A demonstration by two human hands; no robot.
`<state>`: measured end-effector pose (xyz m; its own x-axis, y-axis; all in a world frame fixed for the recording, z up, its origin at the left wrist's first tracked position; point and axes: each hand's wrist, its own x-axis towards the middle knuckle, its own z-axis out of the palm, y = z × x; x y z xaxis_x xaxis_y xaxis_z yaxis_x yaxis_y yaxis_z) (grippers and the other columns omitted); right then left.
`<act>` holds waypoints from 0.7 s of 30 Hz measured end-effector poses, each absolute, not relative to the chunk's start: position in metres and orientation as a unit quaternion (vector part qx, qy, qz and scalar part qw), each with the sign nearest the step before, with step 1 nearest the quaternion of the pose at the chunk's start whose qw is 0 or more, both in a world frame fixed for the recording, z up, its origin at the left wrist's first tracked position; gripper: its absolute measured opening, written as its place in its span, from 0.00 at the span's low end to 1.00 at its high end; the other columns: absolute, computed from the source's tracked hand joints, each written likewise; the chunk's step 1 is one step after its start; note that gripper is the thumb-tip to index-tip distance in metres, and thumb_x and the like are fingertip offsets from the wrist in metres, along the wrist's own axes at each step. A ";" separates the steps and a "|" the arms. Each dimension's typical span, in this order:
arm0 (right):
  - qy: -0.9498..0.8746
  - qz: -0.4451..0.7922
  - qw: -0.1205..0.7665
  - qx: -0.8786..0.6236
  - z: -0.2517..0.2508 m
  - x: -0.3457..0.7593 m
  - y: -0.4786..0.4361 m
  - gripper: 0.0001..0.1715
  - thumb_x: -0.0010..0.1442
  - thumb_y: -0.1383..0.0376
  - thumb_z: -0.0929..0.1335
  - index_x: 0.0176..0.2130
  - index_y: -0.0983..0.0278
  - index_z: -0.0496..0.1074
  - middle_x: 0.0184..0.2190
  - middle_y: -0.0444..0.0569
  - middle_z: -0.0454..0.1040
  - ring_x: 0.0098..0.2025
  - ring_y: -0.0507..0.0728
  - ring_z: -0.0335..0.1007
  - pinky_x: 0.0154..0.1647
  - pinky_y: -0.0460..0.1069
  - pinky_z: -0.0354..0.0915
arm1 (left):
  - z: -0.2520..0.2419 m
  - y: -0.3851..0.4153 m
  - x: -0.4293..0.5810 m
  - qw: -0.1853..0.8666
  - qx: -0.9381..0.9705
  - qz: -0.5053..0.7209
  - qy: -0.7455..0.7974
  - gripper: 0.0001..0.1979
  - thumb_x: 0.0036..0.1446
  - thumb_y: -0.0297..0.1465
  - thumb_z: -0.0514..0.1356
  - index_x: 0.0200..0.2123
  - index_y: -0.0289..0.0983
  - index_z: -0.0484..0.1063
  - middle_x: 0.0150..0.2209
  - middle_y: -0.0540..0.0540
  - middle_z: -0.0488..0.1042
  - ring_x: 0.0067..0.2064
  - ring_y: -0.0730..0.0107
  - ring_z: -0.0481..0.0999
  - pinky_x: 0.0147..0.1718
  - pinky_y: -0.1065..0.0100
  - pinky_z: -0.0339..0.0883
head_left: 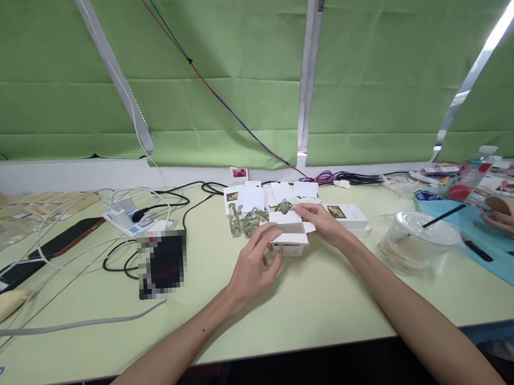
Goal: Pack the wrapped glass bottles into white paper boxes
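A small white cardboard box [291, 231] with its flaps up sits mid-table. My left hand [254, 264] curls round its near left side, fingertips on a flap. My right hand [323, 220] grips the box's right flap from behind. Just left of the box stand a round glass bottle [253, 220] and a slim glass vial [233, 219]. Another glass bottle [283, 205] shows behind the box. A closed white box [348, 215] with a gold picture lies to the right.
More small white boxes [257, 195] stand at the back by the wall. A clear plastic lidded bowl [418, 236] sits right. Another person's hand [508, 225] rests on a blue mat [492, 249]. Cables, a power strip [124, 218] and a dark phone [65, 237] crowd the left.
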<state>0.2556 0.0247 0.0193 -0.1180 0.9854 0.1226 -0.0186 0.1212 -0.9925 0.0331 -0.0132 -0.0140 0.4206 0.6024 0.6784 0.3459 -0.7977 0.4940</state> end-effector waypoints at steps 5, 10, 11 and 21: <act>-0.557 0.507 0.496 -0.432 0.018 0.256 0.025 0.32 0.50 0.38 0.74 0.37 0.62 0.81 0.29 0.47 0.75 0.32 0.55 0.67 0.27 0.47 0.59 | -0.013 -0.014 0.033 0.147 0.829 0.453 0.294 0.18 0.63 0.25 0.57 0.56 0.42 0.68 0.61 0.39 0.67 0.35 0.75 0.74 0.25 0.73 0.75; -0.552 0.517 0.497 -0.426 0.021 0.254 0.024 0.35 0.48 0.35 0.73 0.37 0.63 0.81 0.27 0.46 0.73 0.29 0.53 0.65 0.23 0.46 0.57 | -0.011 -0.014 0.032 0.154 0.831 0.445 0.298 0.20 0.62 0.24 0.57 0.56 0.42 0.67 0.63 0.39 0.65 0.35 0.76 0.76 0.24 0.74 0.74; -0.549 0.518 0.499 -0.426 0.022 0.254 0.024 0.36 0.48 0.35 0.74 0.37 0.63 0.81 0.26 0.46 0.72 0.28 0.53 0.64 0.23 0.46 0.57 | -0.011 -0.014 0.032 0.156 0.831 0.443 0.299 0.20 0.62 0.24 0.57 0.56 0.42 0.67 0.64 0.38 0.65 0.35 0.76 0.77 0.24 0.74 0.74; -0.578 0.494 0.491 -0.425 0.025 0.252 0.017 0.27 0.50 0.42 0.75 0.39 0.60 0.79 0.29 0.45 0.73 0.28 0.53 0.63 0.21 0.46 0.54 | -0.011 -0.015 0.031 0.159 0.830 0.442 0.301 0.20 0.62 0.24 0.57 0.57 0.42 0.66 0.65 0.37 0.63 0.36 0.76 0.78 0.25 0.74 0.75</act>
